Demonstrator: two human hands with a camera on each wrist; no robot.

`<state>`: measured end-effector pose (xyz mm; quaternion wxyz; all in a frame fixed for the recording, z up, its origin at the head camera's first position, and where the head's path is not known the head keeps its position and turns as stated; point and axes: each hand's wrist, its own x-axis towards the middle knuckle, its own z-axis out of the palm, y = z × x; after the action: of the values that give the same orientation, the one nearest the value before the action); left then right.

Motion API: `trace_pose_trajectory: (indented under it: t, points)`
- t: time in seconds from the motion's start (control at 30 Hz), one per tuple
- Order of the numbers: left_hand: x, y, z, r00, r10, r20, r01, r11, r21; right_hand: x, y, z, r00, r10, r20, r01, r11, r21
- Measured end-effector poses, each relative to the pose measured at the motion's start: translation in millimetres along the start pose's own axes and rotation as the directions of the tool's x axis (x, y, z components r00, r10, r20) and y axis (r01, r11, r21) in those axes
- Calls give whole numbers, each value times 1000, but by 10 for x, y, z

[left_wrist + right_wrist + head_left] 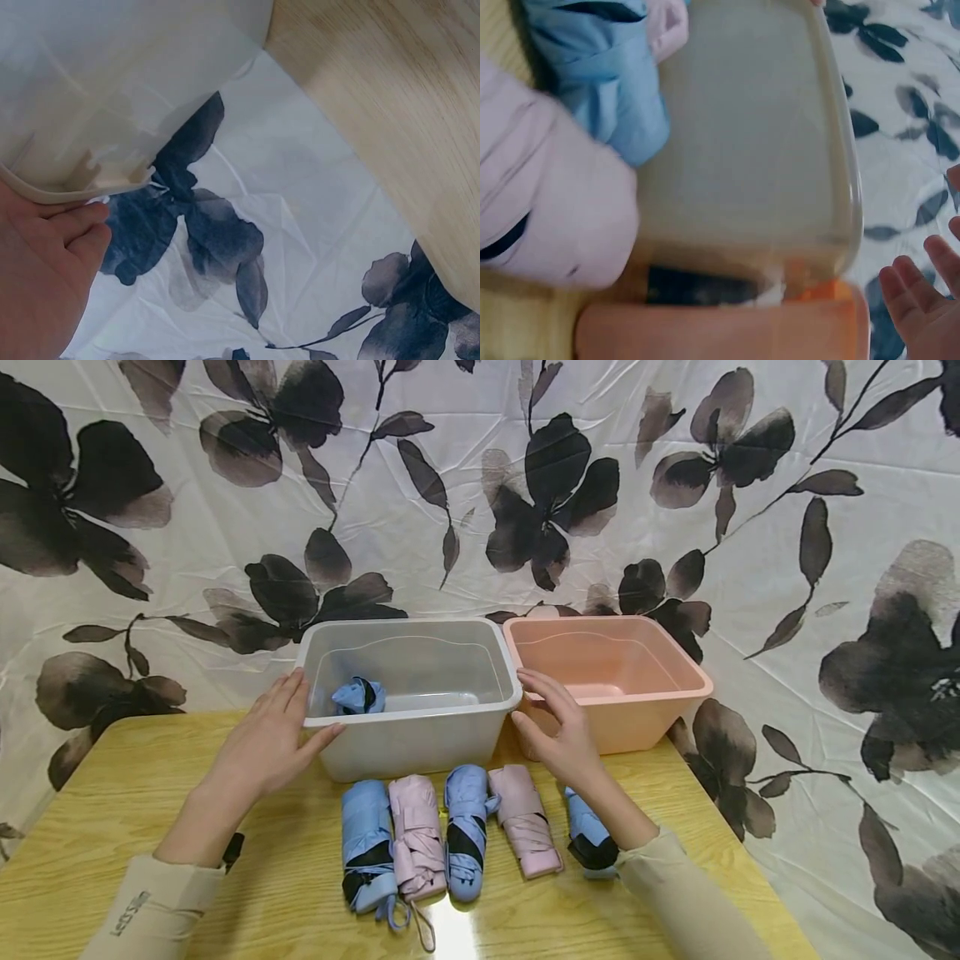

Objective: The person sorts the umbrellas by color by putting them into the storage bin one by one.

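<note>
A pale grey plastic bin stands between my hands, with a blue bundle with a black band, resembling a folded umbrella, inside at the left. My left hand touches the bin's left rim, fingers extended along its side and thumb near the front corner. In the left wrist view, those fingers lie against the rim's outside. At the bin's right end is my right hand, its fingers spread near the rim; whether they touch it I cannot tell. The right wrist view catches only its fingertips, extended and holding nothing.
A pink bin stands to the right, close beside the grey one. Several folded umbrellas lie in front in a row: blue, pink, blue, pink, and blue partly behind my right forearm. Floral cloth hangs behind the wooden table.
</note>
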<state>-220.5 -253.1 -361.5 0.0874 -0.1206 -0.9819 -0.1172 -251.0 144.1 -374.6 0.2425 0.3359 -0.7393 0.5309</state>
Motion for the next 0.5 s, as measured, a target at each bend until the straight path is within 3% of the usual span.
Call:
trace_pose_trajectory:
  t: [0.17,0.5]
  points:
    - [-4,-6,-13,1000,0,-4,0,1000,2,-198,30,-193,998,4,-61,-8,997,-70]
    - [-1,5,2,1000,6,-9,-6,1000,1,-688,228,-618,983,161,-90,-181,943,-279]
